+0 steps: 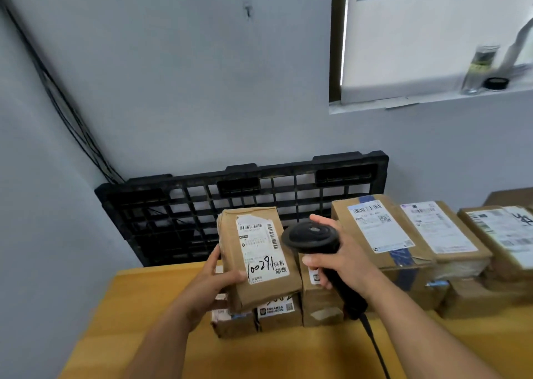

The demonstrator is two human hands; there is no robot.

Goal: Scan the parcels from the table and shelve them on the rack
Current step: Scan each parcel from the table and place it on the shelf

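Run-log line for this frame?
step: scan | left hand: holds brown cardboard parcel | right hand: grips black corded scanner | yellow table: more parcels stacked

Parcel point(253, 257) and scanner point(314, 240) in hand

The white shipping label point(261, 251) on the brown cardboard parcel point(230, 266) reads handwritten "100291" beside printed "抖音 邮政". The labels on the brown boxes point(343, 214) along the far edge of the yellow table point(138, 321) are too blurred to read.
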